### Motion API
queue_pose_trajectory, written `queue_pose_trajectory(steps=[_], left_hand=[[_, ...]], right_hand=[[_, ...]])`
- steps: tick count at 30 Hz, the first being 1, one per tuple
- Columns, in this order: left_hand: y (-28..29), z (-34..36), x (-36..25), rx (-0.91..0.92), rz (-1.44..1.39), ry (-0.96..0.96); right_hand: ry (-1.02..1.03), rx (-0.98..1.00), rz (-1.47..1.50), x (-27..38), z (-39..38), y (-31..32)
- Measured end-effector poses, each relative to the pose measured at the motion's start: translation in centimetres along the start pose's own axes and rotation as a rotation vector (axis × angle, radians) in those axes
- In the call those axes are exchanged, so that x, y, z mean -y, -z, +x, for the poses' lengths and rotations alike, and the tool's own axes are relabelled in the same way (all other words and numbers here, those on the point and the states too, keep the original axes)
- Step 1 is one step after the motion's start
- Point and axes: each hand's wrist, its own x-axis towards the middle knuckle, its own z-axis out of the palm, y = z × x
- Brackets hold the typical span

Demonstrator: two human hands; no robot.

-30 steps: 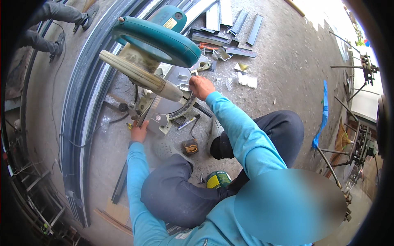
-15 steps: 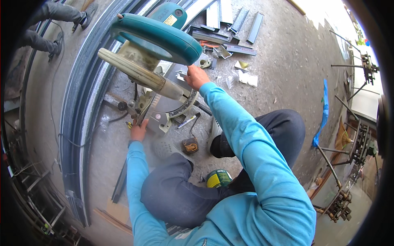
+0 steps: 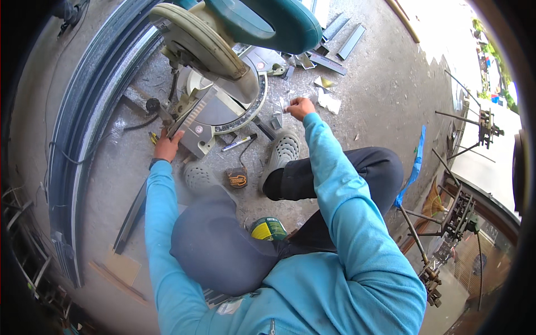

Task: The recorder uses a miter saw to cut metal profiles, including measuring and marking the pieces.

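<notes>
A miter saw with a green handle (image 3: pixel 279 25) and a pale round blade guard (image 3: pixel 192 42) stands on the floor in front of me. Its head is raised above the grey base (image 3: pixel 215 106). My left hand (image 3: pixel 167 145) is closed round a metal profile (image 3: pixel 190 114) at the left side of the saw base. To the right of the base, my right hand (image 3: pixel 301 108) pinches a small shiny metal offcut (image 3: pixel 286 105), mostly hidden by the fingers. Another small grey offcut (image 3: pixel 276 121) lies just below it, near my shoe.
Long metal profiles (image 3: pixel 84 117) run along the left. Several offcuts (image 3: pixel 350 42) lie beyond the saw at the right. A marker (image 3: pixel 239 142), a tape measure (image 3: pixel 237 177) and a green-yellow can (image 3: pixel 268 229) sit near my legs. Metal rods with clamps (image 3: pixel 486 127) stand far right.
My right hand has left the saw's handle, moved right and down to the floor beside the base, and closed on a small offcut. The saw head appears higher. My left hand stays on the profile.
</notes>
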Motion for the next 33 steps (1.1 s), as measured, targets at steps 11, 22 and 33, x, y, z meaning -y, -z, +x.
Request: queue_pose_trajectory(steps=[11,22,33], left_hand=[[-1.0,-0.4,0.0,-0.042,0.066,-0.001],[1.4,-3.2,-1.2,-0.011,0.229,-0.120],[8.4,-14.2,-3.7,-0.246,-0.247,-0.247]], right_hand=[[-0.097,-0.362,-0.066,-1.1,-5.8,-8.5],[0.160,-0.188,0.562,-4.1,-4.6,-5.2],[0.181,0.601,1.530,4.2,-19.5,-1.4]])
